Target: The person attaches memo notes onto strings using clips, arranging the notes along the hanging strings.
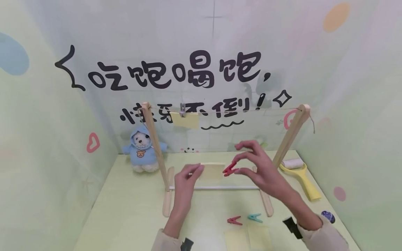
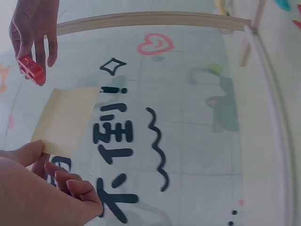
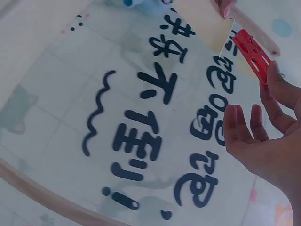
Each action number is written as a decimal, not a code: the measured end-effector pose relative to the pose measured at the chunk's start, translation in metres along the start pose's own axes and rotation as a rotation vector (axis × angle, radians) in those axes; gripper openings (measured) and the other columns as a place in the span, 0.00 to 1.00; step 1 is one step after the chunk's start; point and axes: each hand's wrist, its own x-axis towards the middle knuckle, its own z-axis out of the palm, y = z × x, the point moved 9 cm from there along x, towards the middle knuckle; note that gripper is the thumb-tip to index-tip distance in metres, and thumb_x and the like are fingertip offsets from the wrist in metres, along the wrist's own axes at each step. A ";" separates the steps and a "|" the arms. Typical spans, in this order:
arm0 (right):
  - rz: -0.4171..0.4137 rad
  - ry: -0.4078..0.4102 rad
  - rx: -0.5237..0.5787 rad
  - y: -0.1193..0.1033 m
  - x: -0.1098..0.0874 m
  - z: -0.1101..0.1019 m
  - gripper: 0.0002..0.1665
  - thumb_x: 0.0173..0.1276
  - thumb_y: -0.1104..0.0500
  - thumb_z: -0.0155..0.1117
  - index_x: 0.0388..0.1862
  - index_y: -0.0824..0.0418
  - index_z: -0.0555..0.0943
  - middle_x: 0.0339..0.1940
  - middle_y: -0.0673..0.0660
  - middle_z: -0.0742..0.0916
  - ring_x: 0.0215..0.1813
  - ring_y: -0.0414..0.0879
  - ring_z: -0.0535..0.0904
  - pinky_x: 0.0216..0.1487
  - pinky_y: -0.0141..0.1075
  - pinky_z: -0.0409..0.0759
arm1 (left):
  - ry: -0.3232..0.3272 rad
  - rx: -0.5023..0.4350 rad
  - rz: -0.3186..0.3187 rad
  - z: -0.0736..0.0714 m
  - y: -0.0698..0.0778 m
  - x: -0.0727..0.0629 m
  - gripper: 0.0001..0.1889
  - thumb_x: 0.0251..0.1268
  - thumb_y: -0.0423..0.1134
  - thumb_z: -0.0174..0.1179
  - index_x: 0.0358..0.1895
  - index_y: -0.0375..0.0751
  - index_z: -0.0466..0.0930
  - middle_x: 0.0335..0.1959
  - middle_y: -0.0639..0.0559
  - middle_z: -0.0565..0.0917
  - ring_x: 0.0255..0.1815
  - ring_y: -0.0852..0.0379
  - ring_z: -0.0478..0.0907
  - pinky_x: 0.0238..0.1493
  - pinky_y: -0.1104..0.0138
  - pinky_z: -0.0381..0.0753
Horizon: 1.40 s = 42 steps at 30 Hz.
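My left hand (image 1: 184,183) pinches a yellow paper note (image 1: 211,173) at its edge between thumb and fingers, holding it up below the string. In my right hand (image 1: 263,170), thumb and index finger grip a red clothespin (image 1: 230,169); the other fingers are spread. The clothespin is just right of the note, and the right wrist view shows it (image 3: 252,52) close to the paper's corner. A string (image 1: 245,111) runs between two wooden posts (image 1: 156,150). From its left part hangs another yellow note (image 1: 186,120) under a silver clip (image 1: 183,108).
On the table lie a second red clothespin (image 1: 235,220), a teal clothespin (image 1: 255,218) and two yellow notes (image 1: 260,237) at the front. A plush toy in blue (image 1: 143,153) sits behind the left post. A yellow-handled roller (image 1: 306,179) and a dark purple object (image 1: 328,216) lie right.
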 end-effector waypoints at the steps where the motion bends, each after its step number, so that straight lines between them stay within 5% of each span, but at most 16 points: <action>1: -0.015 0.000 -0.004 -0.006 0.008 -0.006 0.11 0.68 0.63 0.80 0.47 0.60 0.89 0.63 0.62 0.80 0.68 0.51 0.76 0.76 0.23 0.68 | 0.011 -0.015 0.019 0.002 0.011 0.005 0.12 0.77 0.39 0.71 0.53 0.35 0.92 0.42 0.51 0.89 0.43 0.62 0.81 0.48 0.72 0.78; 6: -0.043 0.014 -0.050 -0.024 0.045 -0.031 0.21 0.55 0.77 0.83 0.45 0.63 0.89 0.62 0.64 0.80 0.69 0.50 0.76 0.73 0.23 0.71 | 0.061 -0.112 0.087 0.006 0.057 0.025 0.11 0.75 0.36 0.72 0.52 0.32 0.93 0.31 0.60 0.83 0.37 0.62 0.75 0.41 0.73 0.73; 12: -0.056 0.060 -0.090 -0.031 0.077 -0.055 0.20 0.54 0.81 0.82 0.44 0.68 0.89 0.59 0.68 0.80 0.73 0.42 0.74 0.75 0.27 0.69 | 0.072 -0.193 0.079 0.009 0.083 0.043 0.11 0.76 0.36 0.72 0.53 0.33 0.93 0.34 0.62 0.88 0.38 0.62 0.77 0.43 0.72 0.77; 18: -0.033 0.084 -0.141 -0.031 0.106 -0.071 0.15 0.58 0.77 0.82 0.43 0.71 0.89 0.59 0.70 0.79 0.73 0.54 0.75 0.75 0.33 0.69 | 0.039 -0.207 0.091 0.018 0.098 0.058 0.12 0.77 0.37 0.72 0.53 0.33 0.93 0.24 0.59 0.80 0.29 0.62 0.73 0.32 0.72 0.66; 25: 0.005 0.097 -0.176 -0.027 0.129 -0.085 0.13 0.59 0.74 0.84 0.42 0.71 0.90 0.58 0.69 0.79 0.72 0.60 0.76 0.77 0.54 0.68 | -0.017 -0.201 0.123 0.029 0.107 0.066 0.11 0.78 0.37 0.70 0.52 0.31 0.93 0.21 0.58 0.78 0.25 0.63 0.73 0.25 0.71 0.59; 34: 0.023 0.086 -0.177 -0.018 0.149 -0.084 0.12 0.60 0.74 0.84 0.41 0.70 0.90 0.58 0.67 0.80 0.70 0.58 0.75 0.75 0.52 0.67 | -0.026 -0.339 0.100 0.036 0.112 0.072 0.12 0.79 0.33 0.68 0.54 0.25 0.90 0.13 0.58 0.77 0.13 0.65 0.70 0.18 0.77 0.62; 42: 0.031 0.025 -0.168 -0.012 0.160 -0.070 0.13 0.59 0.73 0.84 0.41 0.72 0.90 0.56 0.66 0.78 0.65 0.57 0.74 0.69 0.43 0.70 | 0.007 -0.353 0.117 0.036 0.116 0.073 0.12 0.79 0.34 0.68 0.54 0.27 0.90 0.11 0.57 0.77 0.11 0.65 0.68 0.16 0.76 0.63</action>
